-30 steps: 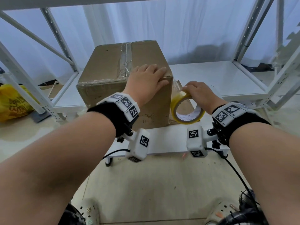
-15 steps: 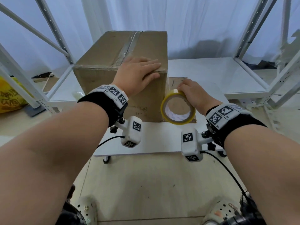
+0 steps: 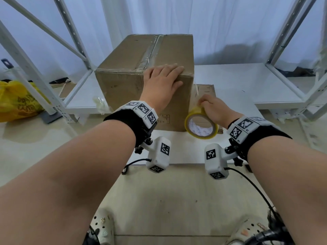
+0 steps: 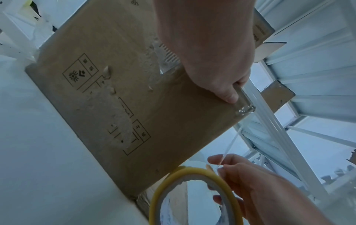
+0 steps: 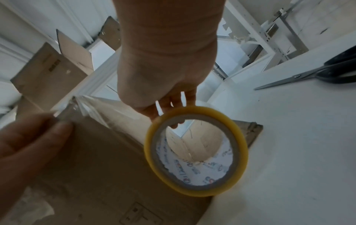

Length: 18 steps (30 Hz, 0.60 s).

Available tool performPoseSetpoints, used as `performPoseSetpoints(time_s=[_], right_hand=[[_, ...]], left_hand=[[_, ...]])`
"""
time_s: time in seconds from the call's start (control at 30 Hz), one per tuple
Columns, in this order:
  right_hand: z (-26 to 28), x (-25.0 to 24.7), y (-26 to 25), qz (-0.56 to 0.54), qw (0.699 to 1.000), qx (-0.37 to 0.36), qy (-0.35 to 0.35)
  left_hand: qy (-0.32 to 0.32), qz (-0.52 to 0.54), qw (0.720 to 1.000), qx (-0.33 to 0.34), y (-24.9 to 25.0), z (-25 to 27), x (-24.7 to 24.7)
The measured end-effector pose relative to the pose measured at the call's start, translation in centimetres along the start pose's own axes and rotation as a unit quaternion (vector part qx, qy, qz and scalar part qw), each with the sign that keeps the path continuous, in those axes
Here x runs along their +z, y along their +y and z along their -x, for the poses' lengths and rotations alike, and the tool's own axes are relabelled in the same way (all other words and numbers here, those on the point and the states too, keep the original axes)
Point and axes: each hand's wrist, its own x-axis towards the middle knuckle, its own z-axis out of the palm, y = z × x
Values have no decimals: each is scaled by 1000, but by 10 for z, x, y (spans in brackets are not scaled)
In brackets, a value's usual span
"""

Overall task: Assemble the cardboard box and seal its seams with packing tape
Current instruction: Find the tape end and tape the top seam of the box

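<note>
A brown cardboard box (image 3: 123, 85) stands closed on a low white table (image 3: 185, 147), with clear tape along its top seam. My left hand (image 3: 162, 80) lies flat on the box's near right top corner; in the left wrist view its thumb (image 4: 229, 94) presses the taped edge of the box (image 4: 115, 99). My right hand (image 3: 214, 110) grips a yellow tape roll (image 3: 200, 125) low beside the box's right front edge. A thin strand of tape (image 3: 196, 89) runs from that corner down to the roll (image 5: 194, 150).
A flattened cardboard piece (image 3: 207, 89) lies behind the box on the right. Scissors (image 5: 308, 74) rest on the white table to the right. White metal shelf frames (image 3: 283, 50) stand on both sides, and a yellow bag (image 3: 16, 101) sits on the floor at left.
My right hand has lowered the tape roll along the box's right front edge, drawing the strand longer. The left hand has stayed on the box's top corner.
</note>
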Motion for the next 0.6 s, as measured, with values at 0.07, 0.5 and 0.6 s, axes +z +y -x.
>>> performPoseSetpoints(time_s=[0.07,0.5,0.6], right_hand=[[1,-6,-2,-9,1000,6,18],[59,-65,37,120,988,61,75],[72,-74,62,181,974,128,57]], left_hand=[[-7,-12,1000,1,1,2,-3],[22,18,999,-46,71,30,-24],[-13,109,993,-44,86,40,-14]])
